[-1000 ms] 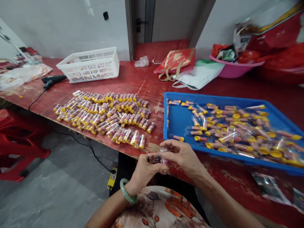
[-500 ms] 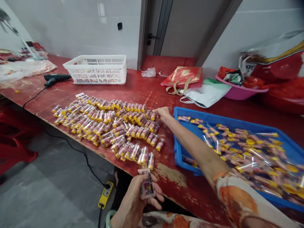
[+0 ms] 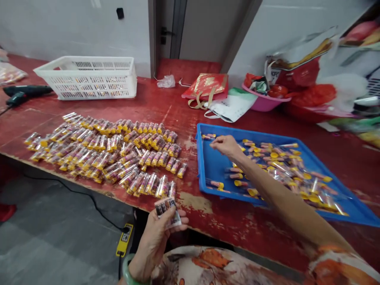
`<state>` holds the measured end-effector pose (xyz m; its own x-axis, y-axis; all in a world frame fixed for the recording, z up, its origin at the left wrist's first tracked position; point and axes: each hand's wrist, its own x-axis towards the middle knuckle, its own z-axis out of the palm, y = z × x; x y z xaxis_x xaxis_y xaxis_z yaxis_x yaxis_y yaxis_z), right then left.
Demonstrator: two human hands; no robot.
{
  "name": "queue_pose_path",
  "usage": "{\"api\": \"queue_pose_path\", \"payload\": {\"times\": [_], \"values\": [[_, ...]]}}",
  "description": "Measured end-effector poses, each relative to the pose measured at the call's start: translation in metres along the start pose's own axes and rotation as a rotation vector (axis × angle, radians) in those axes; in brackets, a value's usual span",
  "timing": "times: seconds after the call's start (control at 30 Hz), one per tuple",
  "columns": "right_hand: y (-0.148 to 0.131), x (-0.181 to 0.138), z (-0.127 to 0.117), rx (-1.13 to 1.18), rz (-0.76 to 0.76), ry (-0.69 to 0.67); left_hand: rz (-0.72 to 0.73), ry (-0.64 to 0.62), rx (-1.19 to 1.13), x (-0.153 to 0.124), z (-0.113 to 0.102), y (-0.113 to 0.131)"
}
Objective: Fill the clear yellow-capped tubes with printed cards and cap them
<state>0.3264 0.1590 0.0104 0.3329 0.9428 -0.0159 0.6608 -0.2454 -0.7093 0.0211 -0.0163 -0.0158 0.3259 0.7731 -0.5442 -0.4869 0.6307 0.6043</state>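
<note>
My left hand (image 3: 157, 229) is closed on a small stack of printed labels (image 3: 168, 212), thumb on top, near the table's front edge. My right hand (image 3: 225, 145) is above the left part of the blue tray (image 3: 199, 158), its fingers bent together. Whether anything is between those fingertips I cannot make out. Loose clear tubes with yellow ends and pink contents (image 3: 277, 162) lie scattered in the tray, mostly to the right of that hand. Left of the tray, rows of similar tubes with purple-printed bands (image 3: 97, 148) lie packed side by side on the red table.
Behind the rows stands a white slatted basket (image 3: 95, 81). A dark heat gun (image 3: 26, 92) lies at the left. Red and white bags (image 3: 231, 103) and a pink basin (image 3: 267, 103) are at the back. A yellow power strip (image 3: 124, 239) is on the floor.
My right hand has moved from the end of the rows to above the blue tray. The view has turned right. My left hand keeps the labels, now tilted to show a printed face.
</note>
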Motion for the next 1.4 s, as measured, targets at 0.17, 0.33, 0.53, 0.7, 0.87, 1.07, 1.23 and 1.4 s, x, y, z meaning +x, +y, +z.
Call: {"api": "queue_pose_path", "payload": {"times": [0.17,0.33,0.53,0.7,0.87,1.07,1.23,1.4], "values": [[0.038,-0.054,-0.004,-0.065,0.004,-0.249,0.070,0.017,0.058,-0.001,0.016,-0.002],[0.049,-0.074,0.002,-0.131,-0.041,-0.424,0.100,0.063,0.074,0.000,0.031,-0.014],[0.057,-0.083,-0.002,-0.125,-0.062,-0.321,0.153,0.020,0.087,0.003,0.045,-0.027],[0.050,-0.127,-0.030,0.483,-0.100,-0.154,0.133,0.024,0.087,0.004,0.046,-0.026],[0.036,-0.212,-0.024,1.040,0.119,-0.351,0.140,0.069,0.083,0.008,0.053,-0.030],[0.041,-0.260,0.018,1.136,0.261,-0.428,0.108,0.032,0.108,0.010,0.061,-0.036],[0.023,-0.261,0.030,0.885,0.320,-0.430,0.136,0.025,0.159,0.001,0.063,-0.042],[0.005,-0.252,0.032,0.784,0.269,-0.432,0.114,-0.005,0.159,-0.009,0.059,-0.039]]}}
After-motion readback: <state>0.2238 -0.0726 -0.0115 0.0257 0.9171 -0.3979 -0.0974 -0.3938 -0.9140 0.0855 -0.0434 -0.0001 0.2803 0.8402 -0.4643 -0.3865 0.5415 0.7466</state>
